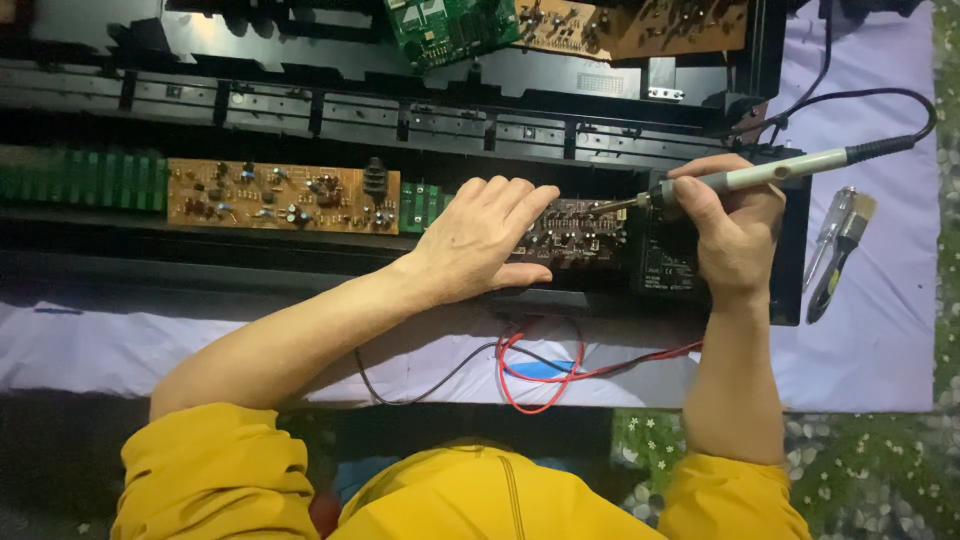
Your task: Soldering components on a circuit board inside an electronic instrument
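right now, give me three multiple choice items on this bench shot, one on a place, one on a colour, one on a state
1. Where does the soldering iron's tip point?
A. at the small dark circuit board beside the left hand
B. at the green board at the top
C. at the brush on the cloth

2. What colour are the person's sleeves?
A. blue
B. yellow
C. white

3. How is the left hand placed?
A. gripping the screwdriver
B. lifted clear of everything
C. laid flat, fingers on the small board

Answers:
1 A: the soldering iron, held in the right hand, has its tip over the small dark circuit board.
2 B: the sleeves are yellow.
3 C: the left hand lies open on the board's edge, holding nothing.
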